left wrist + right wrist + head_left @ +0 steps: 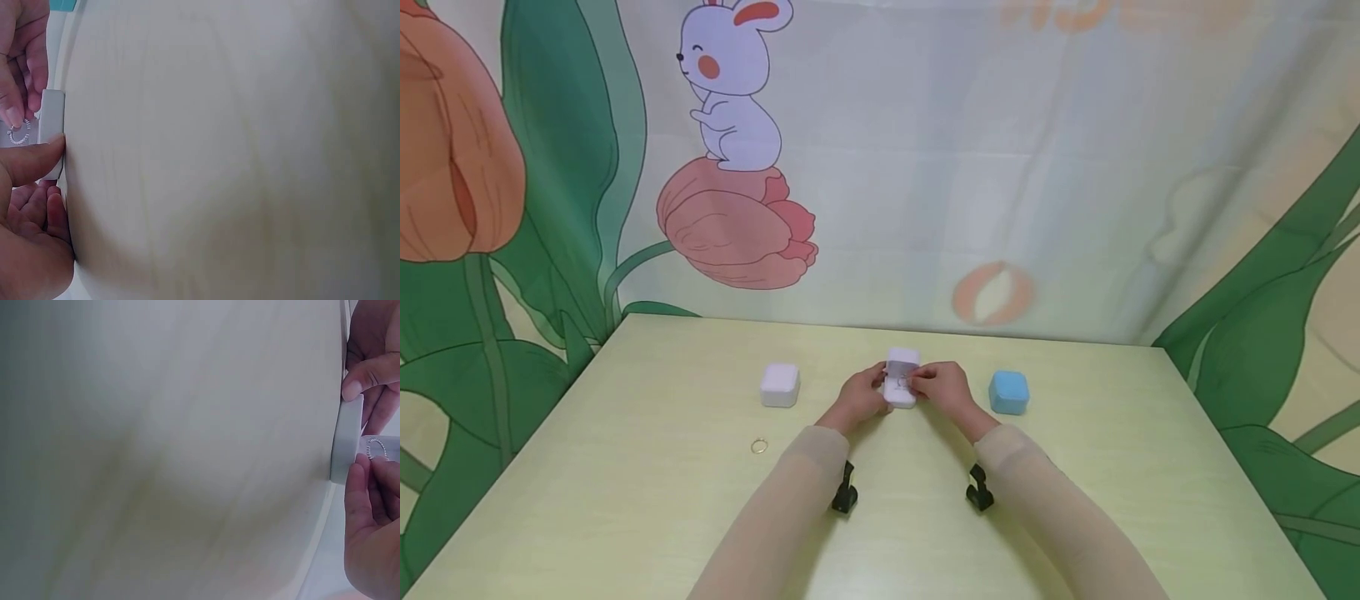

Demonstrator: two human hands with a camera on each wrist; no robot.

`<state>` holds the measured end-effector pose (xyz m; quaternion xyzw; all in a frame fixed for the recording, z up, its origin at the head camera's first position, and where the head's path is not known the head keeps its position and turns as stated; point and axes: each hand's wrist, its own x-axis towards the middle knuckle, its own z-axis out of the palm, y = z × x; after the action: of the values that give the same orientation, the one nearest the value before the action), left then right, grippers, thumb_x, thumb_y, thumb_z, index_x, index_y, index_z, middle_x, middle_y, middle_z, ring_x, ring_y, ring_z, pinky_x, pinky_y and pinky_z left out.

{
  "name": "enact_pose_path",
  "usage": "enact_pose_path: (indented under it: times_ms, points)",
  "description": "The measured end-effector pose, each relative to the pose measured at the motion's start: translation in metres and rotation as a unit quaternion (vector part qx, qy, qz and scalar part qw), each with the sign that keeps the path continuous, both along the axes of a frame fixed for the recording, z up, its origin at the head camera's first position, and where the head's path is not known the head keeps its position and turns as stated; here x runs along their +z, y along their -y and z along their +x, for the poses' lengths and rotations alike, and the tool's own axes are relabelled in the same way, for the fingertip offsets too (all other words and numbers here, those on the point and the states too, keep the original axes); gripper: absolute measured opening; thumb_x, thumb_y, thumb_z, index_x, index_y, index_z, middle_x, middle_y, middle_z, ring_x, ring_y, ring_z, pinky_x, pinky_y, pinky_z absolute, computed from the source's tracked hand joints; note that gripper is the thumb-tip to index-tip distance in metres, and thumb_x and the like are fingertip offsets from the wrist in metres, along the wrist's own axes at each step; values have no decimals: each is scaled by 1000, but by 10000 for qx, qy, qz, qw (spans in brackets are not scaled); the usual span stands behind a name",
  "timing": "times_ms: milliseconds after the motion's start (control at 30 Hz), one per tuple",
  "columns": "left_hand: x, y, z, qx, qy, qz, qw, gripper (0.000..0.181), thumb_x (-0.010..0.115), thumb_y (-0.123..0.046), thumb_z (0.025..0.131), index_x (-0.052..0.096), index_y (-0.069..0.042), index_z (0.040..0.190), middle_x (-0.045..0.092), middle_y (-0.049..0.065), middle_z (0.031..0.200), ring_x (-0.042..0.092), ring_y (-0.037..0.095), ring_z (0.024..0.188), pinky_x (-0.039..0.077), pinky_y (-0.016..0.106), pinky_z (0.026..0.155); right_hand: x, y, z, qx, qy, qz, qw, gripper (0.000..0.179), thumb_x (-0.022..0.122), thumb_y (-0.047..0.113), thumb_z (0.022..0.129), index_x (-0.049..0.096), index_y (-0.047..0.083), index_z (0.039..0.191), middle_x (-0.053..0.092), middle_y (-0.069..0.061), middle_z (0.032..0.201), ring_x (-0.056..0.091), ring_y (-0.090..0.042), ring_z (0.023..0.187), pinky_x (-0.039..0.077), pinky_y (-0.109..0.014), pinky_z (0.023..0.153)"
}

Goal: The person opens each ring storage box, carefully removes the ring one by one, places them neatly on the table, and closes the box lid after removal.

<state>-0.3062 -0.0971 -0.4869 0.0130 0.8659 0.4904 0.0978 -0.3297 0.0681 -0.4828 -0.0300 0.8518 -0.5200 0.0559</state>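
A small white ring box [898, 398] stands on the table with its lid [903, 357] raised. My left hand [861, 395] holds it from the left, thumb on its near side in the left wrist view. My right hand [947, 387] is at the box's right side, its fingertips over the opening. Between thumb and finger it pinches a silver beaded ring [19, 132], which shows upright just above the box's base. In the right wrist view the same ring [377, 447] is partly hidden by the fingertips.
A closed white box [780, 385] sits to the left, with a gold ring [759, 446] lying nearer on the table [647, 467]. To the right is a closed blue box [1009, 392]. Behind the table's far edge hangs a printed curtain [887, 167].
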Motion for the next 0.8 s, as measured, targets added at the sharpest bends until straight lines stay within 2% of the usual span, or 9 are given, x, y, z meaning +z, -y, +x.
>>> enact_pose_path:
  times_ms: [433,800]
  points:
    - [-2,-1,-2,2,-8,-8,10000,83,71,7,81,37,0,157,53,20,154,49,34,145,38,43,124,-2,-1,0,-27,151,-106,9998,17,71,3,93,77,-9,103,78,-22,103,66,-2,69,63,-22,73]
    - [0,-1,0,-1,60,-74,10000,82,70,5,84,36,-1,158,51,19,156,47,34,148,37,44,125,11,-3,7,127,42,42,9999,18,70,5,94,77,-9,103,77,-24,103,67,-3,71,64,-25,75]
